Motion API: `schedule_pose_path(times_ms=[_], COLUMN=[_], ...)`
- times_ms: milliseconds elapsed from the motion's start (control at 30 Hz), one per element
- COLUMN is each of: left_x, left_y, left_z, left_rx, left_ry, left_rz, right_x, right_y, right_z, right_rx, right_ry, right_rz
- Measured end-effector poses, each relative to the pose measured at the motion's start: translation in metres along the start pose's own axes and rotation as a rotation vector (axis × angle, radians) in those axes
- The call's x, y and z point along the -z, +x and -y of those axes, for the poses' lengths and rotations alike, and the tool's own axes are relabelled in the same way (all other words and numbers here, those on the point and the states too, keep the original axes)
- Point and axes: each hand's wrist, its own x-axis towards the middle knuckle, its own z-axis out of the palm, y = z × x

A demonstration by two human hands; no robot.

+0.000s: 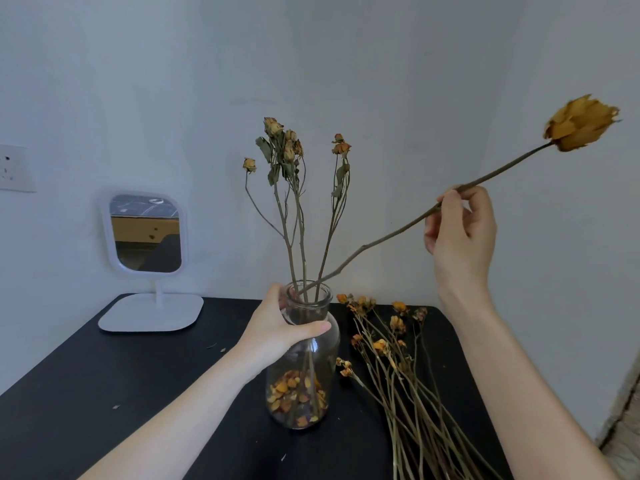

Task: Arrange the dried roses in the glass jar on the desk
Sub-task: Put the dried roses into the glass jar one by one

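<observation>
Right hand (460, 230) has a pinch grip on the stem of a big yellow dried rose (580, 124), thumb and fingers pressed together around it about two-thirds up. The stem runs on a long diagonal, bloom high and out right, cut end just dipping into the mouth of the glass jar (304, 344) down-left. Left hand (277, 329) is wrapped around the jar's neck, steadying it on the black tabletop (104, 393). Looks like the stem needs tipping upright and sliding down among the small roses (284, 147) already standing in there. More loose stems (398, 375) lie just right of the jar.
</observation>
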Motion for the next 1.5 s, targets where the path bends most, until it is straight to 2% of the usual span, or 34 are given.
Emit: schedule_pose_path(times_ms=[133,300,467,700,900,1367,1433,1500], left_x=[0.001,0.001,-0.002,-0.006,-0.006,-0.004,-0.002,0.000], left_y=[0.003,0.008,0.014,0.015,0.015,0.011,0.006,-0.008], left_z=[0.003,0.004,0.010,0.013,0.014,0.008,0.005,0.004], left_rx=[0.004,-0.015,-0.041,-0.097,-0.094,-0.058,-0.071,-0.108], left_ry=[-0.010,-0.001,-0.005,-0.051,-0.051,-0.009,0.045,0.094], left_rz=[0.017,0.038,0.028,0.030,0.023,0.023,-0.032,-0.173], right_x=[-0.002,-0.015,-0.026,-0.032,-0.033,-0.029,-0.026,-0.017], right_y=[0.004,-0.010,-0.026,-0.039,-0.037,-0.035,-0.034,-0.036], right_z=[-0.005,-0.029,-0.057,-0.076,-0.076,-0.074,-0.073,-0.072], right_rx=[0.035,0.012,-0.088,-0.222,-0.266,-0.362,-0.388,-0.402], right_ry=[-0.083,-0.259,-0.415,-0.456,-0.310,-0.368,-0.362,-0.362], right_rz=[0.002,0.208,0.412,0.587,0.533,0.581,0.574,0.573])
